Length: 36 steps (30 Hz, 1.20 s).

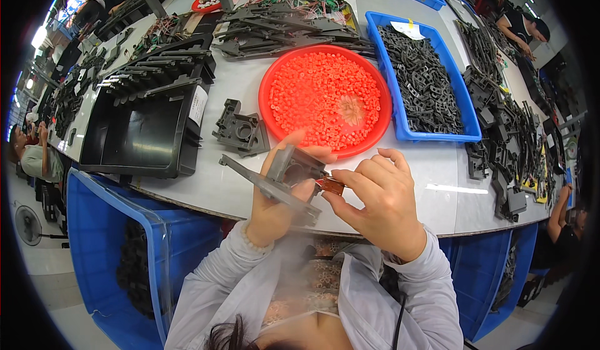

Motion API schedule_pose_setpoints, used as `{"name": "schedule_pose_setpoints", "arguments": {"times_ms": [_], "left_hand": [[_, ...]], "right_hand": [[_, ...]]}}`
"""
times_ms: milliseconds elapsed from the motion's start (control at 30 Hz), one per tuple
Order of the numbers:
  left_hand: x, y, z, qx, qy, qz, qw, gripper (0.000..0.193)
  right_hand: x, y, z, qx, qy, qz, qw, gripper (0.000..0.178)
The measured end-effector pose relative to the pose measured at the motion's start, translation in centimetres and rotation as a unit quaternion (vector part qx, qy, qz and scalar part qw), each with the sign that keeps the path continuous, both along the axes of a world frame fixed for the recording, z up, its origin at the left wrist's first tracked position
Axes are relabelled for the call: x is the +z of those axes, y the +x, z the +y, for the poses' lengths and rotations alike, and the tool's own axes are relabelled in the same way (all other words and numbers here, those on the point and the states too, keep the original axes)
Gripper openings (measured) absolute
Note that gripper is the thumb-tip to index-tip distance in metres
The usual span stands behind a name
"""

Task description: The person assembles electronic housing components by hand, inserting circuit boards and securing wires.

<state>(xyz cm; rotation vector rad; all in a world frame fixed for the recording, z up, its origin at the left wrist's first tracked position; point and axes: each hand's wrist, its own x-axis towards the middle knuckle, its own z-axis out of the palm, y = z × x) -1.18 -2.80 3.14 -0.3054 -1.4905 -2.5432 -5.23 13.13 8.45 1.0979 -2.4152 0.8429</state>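
The left hand (272,207) is wrapped round a dark part (275,186), its thumb on the near side and fingers on the far side; the part is tilted, held up over the near edge of the worktop (437,165); the right hand (382,197) pinches a small orange piece (332,186) between thumb and forefinger, at the part's 3 o'clock end; whether piece and part touch, I cannot tell.

Seen from the part, a red tray (265,103) full of small orange-red caps (297,94) lies at 1 o'clock, a pale patch showing among them; a blue bin (437,135) of black links (415,69) stands at 2 o'clock, just beside the tray, with a white slip (409,30) at its far end; a loose part (242,130) rests at 11 o'clock, near the tray; a black bin (137,137) is at 10 o'clock, more dark parts across its far side; a heap (275,28) lies at 12 o'clock, another pile (503,134) at 3; below the worktop, at 8 o'clock, is a blue crate (103,225).
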Motion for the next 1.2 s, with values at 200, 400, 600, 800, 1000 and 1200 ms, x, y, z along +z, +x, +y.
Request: {"name": "schedule_pose_setpoints", "arguments": {"times_ms": [200,400,600,800,1000,1200], "left_hand": [[0.1,0.03,0.16,0.01,-0.031,0.024,0.999,0.059],[-0.37,0.1,0.17,0.013,-0.026,0.037,0.999,0.058],[-0.29,0.2,0.2,0.009,-0.022,0.038,0.999,0.058],[-0.5,0.47,0.11,-0.004,-0.017,0.04,0.999,0.061],[-0.43,0.36,0.67,0.043,-0.061,0.046,0.996,0.058],[-0.17,0.63,0.74,0.062,-0.083,0.024,0.994,0.068]], "right_hand": [[0.02,0.29,-0.41,-0.013,0.025,0.005,1.0,0.016],[-0.01,0.61,-0.67,-0.008,0.019,0.031,0.999,0.021],[-0.11,0.44,-0.62,0.007,0.022,0.02,1.0,0.022],[0.04,0.24,-0.46,0.021,0.023,-0.004,1.0,0.021],[0.02,0.36,-0.46,0.016,0.016,-0.004,1.0,0.02],[-0.18,0.18,-0.21,0.023,0.012,-0.012,1.0,0.018]]}}
